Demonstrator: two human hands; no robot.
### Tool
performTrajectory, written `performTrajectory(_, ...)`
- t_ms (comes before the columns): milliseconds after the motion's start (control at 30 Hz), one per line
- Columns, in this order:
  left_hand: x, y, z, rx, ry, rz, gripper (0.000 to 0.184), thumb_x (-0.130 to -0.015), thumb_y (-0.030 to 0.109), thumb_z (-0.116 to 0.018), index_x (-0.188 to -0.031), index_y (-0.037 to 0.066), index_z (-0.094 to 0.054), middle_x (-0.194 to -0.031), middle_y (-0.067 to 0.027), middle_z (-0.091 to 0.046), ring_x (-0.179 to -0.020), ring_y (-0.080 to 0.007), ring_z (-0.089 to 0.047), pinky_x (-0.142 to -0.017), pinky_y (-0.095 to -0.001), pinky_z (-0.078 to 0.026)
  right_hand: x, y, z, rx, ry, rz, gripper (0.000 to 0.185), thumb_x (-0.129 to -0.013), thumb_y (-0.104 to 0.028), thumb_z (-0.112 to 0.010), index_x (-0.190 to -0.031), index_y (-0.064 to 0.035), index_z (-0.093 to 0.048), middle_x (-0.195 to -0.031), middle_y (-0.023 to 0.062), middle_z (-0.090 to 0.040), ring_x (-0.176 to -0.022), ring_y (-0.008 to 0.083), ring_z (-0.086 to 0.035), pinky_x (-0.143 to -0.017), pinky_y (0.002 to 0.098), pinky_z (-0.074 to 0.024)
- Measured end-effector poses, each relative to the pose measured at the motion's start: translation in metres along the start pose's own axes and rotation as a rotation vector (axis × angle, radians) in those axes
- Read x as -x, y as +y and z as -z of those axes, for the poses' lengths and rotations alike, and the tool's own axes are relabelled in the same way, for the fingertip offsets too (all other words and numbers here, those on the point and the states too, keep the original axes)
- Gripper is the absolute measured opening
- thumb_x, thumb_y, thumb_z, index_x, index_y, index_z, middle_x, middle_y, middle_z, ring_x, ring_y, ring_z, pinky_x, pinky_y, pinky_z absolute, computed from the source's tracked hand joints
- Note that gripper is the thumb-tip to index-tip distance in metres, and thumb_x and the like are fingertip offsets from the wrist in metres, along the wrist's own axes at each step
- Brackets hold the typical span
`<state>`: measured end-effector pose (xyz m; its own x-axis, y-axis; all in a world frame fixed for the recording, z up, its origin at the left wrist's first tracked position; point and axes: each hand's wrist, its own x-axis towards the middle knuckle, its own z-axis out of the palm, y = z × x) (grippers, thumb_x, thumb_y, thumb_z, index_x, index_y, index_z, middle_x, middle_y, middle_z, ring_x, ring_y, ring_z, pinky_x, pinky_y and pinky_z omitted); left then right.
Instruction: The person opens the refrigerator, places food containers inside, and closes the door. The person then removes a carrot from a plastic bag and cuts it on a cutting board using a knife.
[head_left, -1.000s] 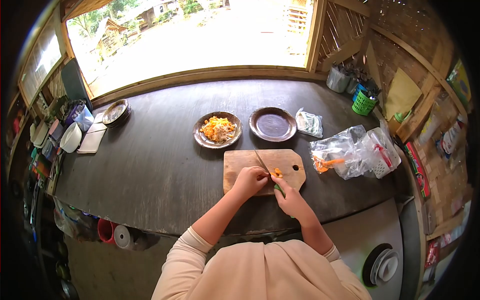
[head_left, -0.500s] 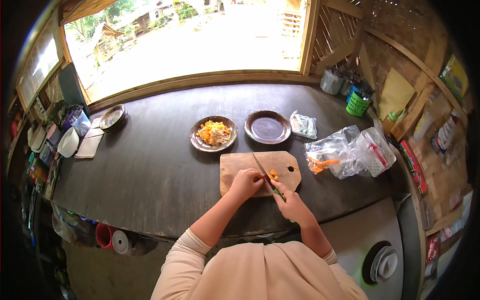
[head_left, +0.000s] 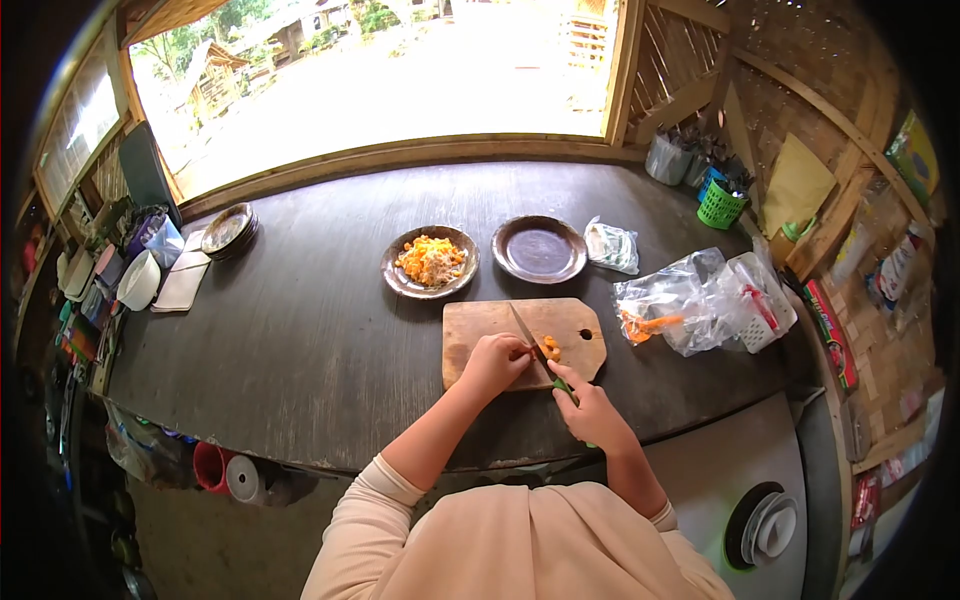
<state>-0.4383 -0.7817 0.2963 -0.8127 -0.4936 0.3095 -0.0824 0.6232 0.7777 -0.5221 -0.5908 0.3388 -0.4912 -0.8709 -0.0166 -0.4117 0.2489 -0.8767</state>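
Note:
On a wooden cutting board with a handle hole, my right hand grips a kitchen knife by its green handle. The blade points away from me and rests over the middle of the board. My left hand is closed at the left side of the blade, its fingers pinching a small reddish piece of food, mostly hidden. Several cut orange pieces lie just right of the blade. Beyond the board, a dark plate holds a heap of orange and whitish shredded food.
Another dark plate stands beside the filled one. Plastic bags, one with something orange inside, and a small wrapped packet lie to the right. Stacked plates sit far left. A green basket with utensils stands at the back right.
My hands stay at the board, the left still pinching the reddish piece beside the blade. The whole view has shifted slightly; little else differs.

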Motion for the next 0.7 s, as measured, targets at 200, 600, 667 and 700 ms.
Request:
performTrajectory(200, -0.001, -0.003, -0.001, -0.002, 0.009, -0.023, 0.015, -0.077, 0.009, -0.07, -0.089, -0.001, -0.072, -0.087, -0.0127, -0.07, -0.073, -0.0215, -0.069, -0.068, -0.0291, -0.054, -0.006, 0.003, -0.001, 0.014, 0.006, 0.008, 0.046, -0.093, -0.011, -0.052, -0.138, -0.0152, -0.047, -0.056, 0.0084, -0.053, -0.045, 0.0106, -0.048, -0.049, 0.0289, -0.043)
performTrajectory(600, 0.0, 0.001, -0.002, 0.06, 0.025, 0.01, 0.015, -0.077, 0.008, -0.069, -0.087, -0.002, -0.071, -0.085, -0.0131, -0.069, -0.074, -0.0233, -0.069, -0.07, -0.0303, -0.055, -0.024, 0.015, -0.011, 0.035, 0.04, 0.141, 0.04, -0.092, -0.011, -0.051, -0.132, -0.0094, -0.051, -0.105, 0.0275, -0.063, -0.101, 0.0423, -0.06, -0.087, 0.0398, -0.048)
performTrajectory(667, 0.0, 0.004, 0.0, 0.058, 0.027, 0.021, 0.015, -0.076, 0.008, -0.069, -0.086, -0.002, -0.071, -0.083, -0.0143, -0.068, -0.077, -0.0258, -0.069, -0.071, -0.0323, -0.055, -0.025, 0.014, -0.012, 0.08, 0.079, 0.219, 0.041, -0.093, -0.012, -0.051, -0.133, -0.0105, -0.05, -0.099, 0.0264, -0.065, -0.09, 0.0387, -0.065, -0.08, 0.0385, -0.0501)
performTrajectory(700, 0.0, 0.002, 0.0, 0.032, 0.029, -0.016, 0.015, -0.076, 0.008, -0.069, -0.086, -0.002, -0.071, -0.085, -0.014, -0.068, -0.078, -0.0264, -0.069, -0.071, -0.0328, -0.055, -0.024, 0.011, -0.009, 0.081, 0.084, 0.223, 0.041, -0.093, -0.012, -0.051, -0.133, -0.0105, -0.05, -0.099, 0.0264, -0.065, -0.09, 0.0387, -0.065, -0.08, 0.0385, -0.0501)
